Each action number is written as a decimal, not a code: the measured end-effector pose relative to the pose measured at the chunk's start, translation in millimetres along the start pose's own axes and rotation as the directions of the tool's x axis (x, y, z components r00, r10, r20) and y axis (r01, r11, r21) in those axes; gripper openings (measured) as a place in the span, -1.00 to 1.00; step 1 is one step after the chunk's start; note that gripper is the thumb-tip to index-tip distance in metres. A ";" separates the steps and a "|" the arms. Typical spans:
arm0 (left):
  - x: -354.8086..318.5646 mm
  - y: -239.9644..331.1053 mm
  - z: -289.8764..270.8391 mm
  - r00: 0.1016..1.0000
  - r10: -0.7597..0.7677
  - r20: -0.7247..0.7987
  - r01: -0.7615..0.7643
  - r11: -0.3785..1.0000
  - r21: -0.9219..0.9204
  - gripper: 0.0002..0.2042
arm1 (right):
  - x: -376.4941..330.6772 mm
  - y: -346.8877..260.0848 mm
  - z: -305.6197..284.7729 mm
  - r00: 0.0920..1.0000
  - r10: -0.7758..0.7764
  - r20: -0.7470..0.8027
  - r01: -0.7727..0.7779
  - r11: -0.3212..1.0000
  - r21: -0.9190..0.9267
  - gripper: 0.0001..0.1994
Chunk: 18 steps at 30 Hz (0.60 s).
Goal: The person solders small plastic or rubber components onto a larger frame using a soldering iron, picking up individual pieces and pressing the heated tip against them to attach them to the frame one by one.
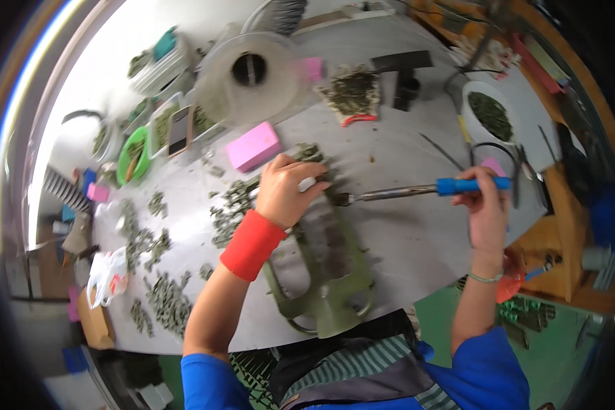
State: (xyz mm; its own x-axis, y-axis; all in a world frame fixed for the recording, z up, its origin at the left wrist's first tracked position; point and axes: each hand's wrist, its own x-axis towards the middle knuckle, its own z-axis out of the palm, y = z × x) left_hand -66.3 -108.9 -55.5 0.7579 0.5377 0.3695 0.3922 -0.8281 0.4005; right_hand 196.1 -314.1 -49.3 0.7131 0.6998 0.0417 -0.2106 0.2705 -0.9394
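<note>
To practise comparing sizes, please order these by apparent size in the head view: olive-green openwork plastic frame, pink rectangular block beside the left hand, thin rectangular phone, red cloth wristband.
Largest: frame
Middle: block and wristband, too alike to rank; the wristband seems nearer the camera
Smallest: phone

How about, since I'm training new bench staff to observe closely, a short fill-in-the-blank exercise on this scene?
1. The right hand holds a metal-shafted tool by its ____ handle, named by colour.
2. The red wristband is worn on the person's ____ arm.
3. The large block on the table just beyond the left hand is coloured ____.

Missing words: blue; left; pink.
</note>
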 end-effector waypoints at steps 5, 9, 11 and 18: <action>-28.9 -28.9 -77.0 0.945 -0.305 -0.118 0.208 0.838 -0.504 -0.89 | -3.7 -8.4 -17.5 0.998 0.026 -0.058 -0.028 0.999 -0.027 -0.79; -130.4 -83.9 -141.0 0.757 -0.642 0.120 0.650 0.758 -0.046 -0.78 | -4.7 -7.7 -15.5 0.997 0.052 -0.048 -0.051 0.998 0.021 -0.78; -175.9 -90.3 -147.0 0.685 -0.693 0.225 0.668 0.721 0.185 -0.68 | -4.3 -6.1 -12.6 0.998 0.053 -0.040 -0.052 0.998 0.022 -0.78; -229.6 -58.2 -112.5 0.661 -0.750 0.034 0.724 0.649 0.234 -0.62 | -9.8 -11.8 -5.8 0.999 0.041 0.015 -0.040 0.999 -0.010 -0.77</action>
State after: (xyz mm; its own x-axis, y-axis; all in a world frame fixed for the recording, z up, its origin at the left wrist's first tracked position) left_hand -321.8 -166.3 -69.2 0.2241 0.9709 -0.0846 0.9253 -0.1848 0.3311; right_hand 195.4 -328.0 -40.7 0.6942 0.7197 0.0085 -0.2324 0.2353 -0.9437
